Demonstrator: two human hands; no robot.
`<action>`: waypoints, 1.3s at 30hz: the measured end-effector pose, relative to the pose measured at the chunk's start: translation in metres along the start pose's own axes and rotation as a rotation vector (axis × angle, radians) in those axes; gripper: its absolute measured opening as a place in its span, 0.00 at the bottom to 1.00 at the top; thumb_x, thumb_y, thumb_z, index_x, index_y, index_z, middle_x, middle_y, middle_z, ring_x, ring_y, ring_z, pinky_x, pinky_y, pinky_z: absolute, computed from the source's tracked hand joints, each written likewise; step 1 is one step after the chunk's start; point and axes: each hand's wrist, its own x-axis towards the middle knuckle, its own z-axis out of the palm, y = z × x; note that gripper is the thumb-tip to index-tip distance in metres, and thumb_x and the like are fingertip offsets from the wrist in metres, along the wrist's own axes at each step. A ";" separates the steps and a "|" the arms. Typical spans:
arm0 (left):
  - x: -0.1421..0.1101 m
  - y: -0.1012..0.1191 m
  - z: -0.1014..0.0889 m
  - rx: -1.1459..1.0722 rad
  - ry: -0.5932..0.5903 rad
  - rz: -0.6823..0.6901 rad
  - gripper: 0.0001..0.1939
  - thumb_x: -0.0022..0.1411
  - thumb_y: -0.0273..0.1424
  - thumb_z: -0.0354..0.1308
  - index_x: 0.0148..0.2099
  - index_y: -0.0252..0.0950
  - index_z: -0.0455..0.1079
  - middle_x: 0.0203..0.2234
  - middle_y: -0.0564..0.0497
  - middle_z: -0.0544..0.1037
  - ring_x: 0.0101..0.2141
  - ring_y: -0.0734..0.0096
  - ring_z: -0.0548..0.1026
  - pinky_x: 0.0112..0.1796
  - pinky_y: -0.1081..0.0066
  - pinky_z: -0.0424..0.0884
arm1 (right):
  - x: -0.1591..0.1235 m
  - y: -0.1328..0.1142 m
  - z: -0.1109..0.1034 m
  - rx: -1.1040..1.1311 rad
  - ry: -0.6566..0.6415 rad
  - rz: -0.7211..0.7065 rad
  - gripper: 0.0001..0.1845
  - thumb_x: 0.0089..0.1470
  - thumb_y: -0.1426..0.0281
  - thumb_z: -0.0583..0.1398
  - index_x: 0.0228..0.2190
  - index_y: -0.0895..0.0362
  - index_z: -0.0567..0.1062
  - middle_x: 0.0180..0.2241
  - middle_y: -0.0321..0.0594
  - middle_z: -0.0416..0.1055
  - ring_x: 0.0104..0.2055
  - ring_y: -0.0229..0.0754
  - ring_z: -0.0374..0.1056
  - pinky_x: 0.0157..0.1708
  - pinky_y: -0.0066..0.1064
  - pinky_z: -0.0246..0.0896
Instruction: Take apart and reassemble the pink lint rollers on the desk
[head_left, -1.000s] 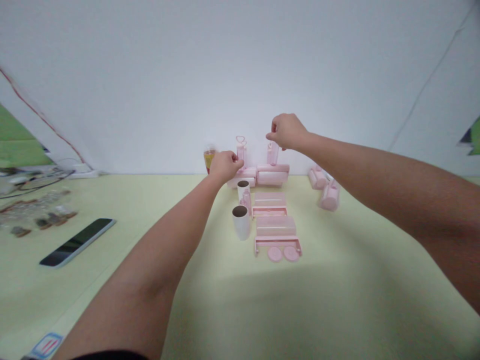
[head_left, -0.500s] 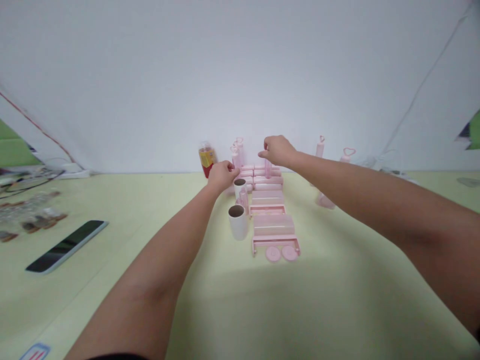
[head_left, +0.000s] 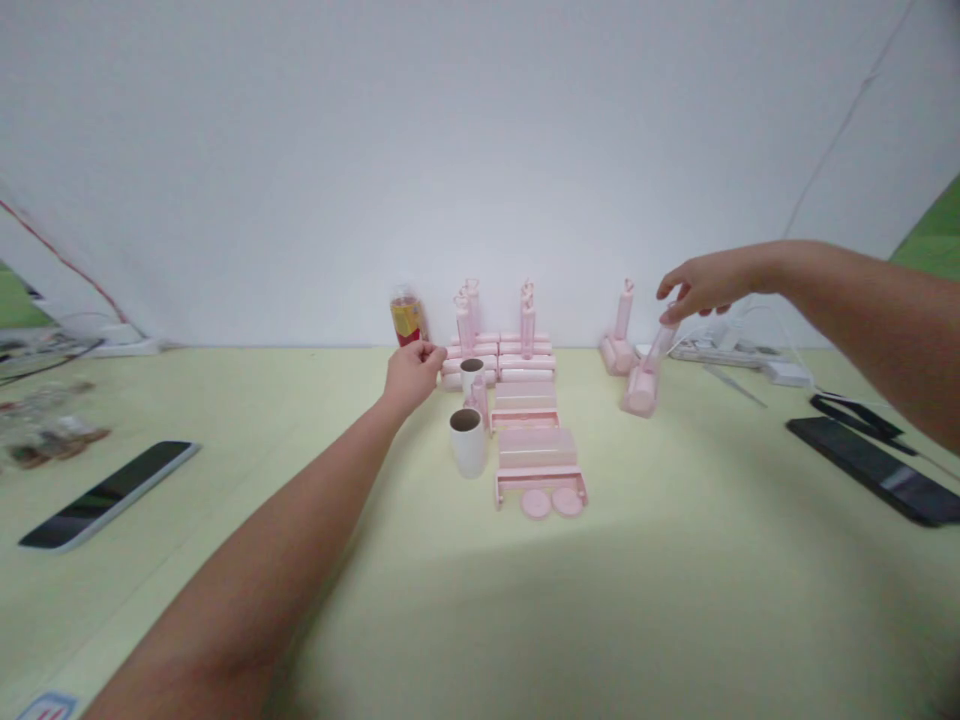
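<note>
At the right, my right hand (head_left: 701, 285) has its fingers round the top of the handle of a pink lint roller (head_left: 643, 390), which leans on the table. Another pink lint roller (head_left: 617, 352) stands just behind it. My left hand (head_left: 412, 378) is closed in a pinch at the left end of the stacked pink lint rollers (head_left: 526, 362); what its fingertips hold, if anything, is hidden. Several handles point up from that stack. In front stand two white paper rolls (head_left: 469, 455), beside clear pink covers (head_left: 535, 447), pink open frames (head_left: 540, 482) and two round pink caps (head_left: 535, 503).
A bottle with a yellow and red label (head_left: 407, 318) stands by the wall. One phone (head_left: 112, 495) lies at the left, and a dark phone (head_left: 870, 470) at the right. Cables and a power strip (head_left: 705, 352) lie at the back right. Clear-wrapped items (head_left: 60, 420) are at the left.
My right hand has moved from the stacked rollers over to the lint roller at the right, leaving an upright handle in the stack. My left hand has shifted slightly left and down.
</note>
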 end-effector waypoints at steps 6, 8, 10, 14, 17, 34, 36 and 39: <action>-0.029 0.004 -0.018 -0.052 -0.005 -0.017 0.17 0.58 0.42 0.52 0.34 0.34 0.73 0.25 0.51 0.78 0.21 0.74 0.70 0.24 0.75 0.63 | -0.008 0.004 0.006 0.242 -0.342 0.000 0.02 0.50 0.73 0.65 0.26 0.56 0.78 0.26 0.50 0.77 0.28 0.44 0.72 0.29 0.34 0.64; -0.041 0.001 -0.023 -0.059 -0.018 -0.027 0.16 0.57 0.42 0.52 0.33 0.35 0.73 0.25 0.52 0.78 0.21 0.74 0.70 0.24 0.75 0.64 | -0.008 0.001 -0.001 0.247 -0.332 -0.044 0.04 0.50 0.73 0.65 0.24 0.56 0.76 0.26 0.50 0.77 0.28 0.43 0.72 0.29 0.33 0.64; -0.052 -0.004 -0.026 -0.065 -0.032 -0.045 0.16 0.57 0.42 0.52 0.32 0.35 0.72 0.24 0.52 0.77 0.20 0.74 0.70 0.23 0.75 0.63 | -0.007 -0.004 -0.008 0.245 -0.318 -0.064 0.03 0.51 0.73 0.64 0.26 0.57 0.77 0.27 0.49 0.77 0.29 0.42 0.73 0.29 0.31 0.64; -0.064 -0.016 -0.026 -0.069 -0.043 -0.075 0.15 0.57 0.42 0.52 0.32 0.35 0.71 0.22 0.53 0.76 0.18 0.74 0.68 0.22 0.74 0.62 | 0.002 -0.018 -0.010 0.216 -0.241 -0.073 0.04 0.52 0.72 0.63 0.32 0.58 0.79 0.30 0.48 0.78 0.31 0.42 0.73 0.31 0.31 0.65; -0.067 -0.022 -0.024 -0.060 -0.048 -0.071 0.15 0.57 0.41 0.52 0.31 0.35 0.71 0.22 0.53 0.75 0.20 0.74 0.69 0.23 0.74 0.62 | 0.019 -0.028 -0.001 0.180 -0.182 -0.048 0.05 0.50 0.70 0.64 0.32 0.54 0.80 0.28 0.43 0.79 0.31 0.44 0.74 0.32 0.34 0.68; -0.081 -0.029 -0.011 -0.020 -0.173 0.042 0.14 0.59 0.40 0.52 0.31 0.35 0.72 0.23 0.53 0.74 0.27 0.70 0.70 0.30 0.72 0.62 | 0.120 -0.010 0.051 -0.222 -0.051 -0.038 0.15 0.52 0.65 0.62 0.40 0.60 0.80 0.36 0.48 0.78 0.38 0.50 0.73 0.37 0.36 0.65; -0.081 -0.029 -0.010 -0.023 -0.178 0.043 0.15 0.60 0.40 0.52 0.30 0.35 0.72 0.22 0.53 0.74 0.26 0.70 0.69 0.30 0.72 0.62 | 0.119 -0.006 0.053 -0.134 -0.078 -0.012 0.16 0.52 0.64 0.62 0.41 0.59 0.79 0.35 0.46 0.78 0.32 0.48 0.74 0.33 0.36 0.66; -0.081 -0.029 -0.009 -0.027 -0.181 0.045 0.15 0.60 0.39 0.52 0.31 0.35 0.72 0.23 0.53 0.74 0.27 0.70 0.70 0.30 0.72 0.63 | 0.115 -0.001 0.054 -0.049 -0.077 -0.034 0.17 0.52 0.64 0.64 0.43 0.58 0.78 0.38 0.45 0.78 0.28 0.44 0.74 0.32 0.35 0.68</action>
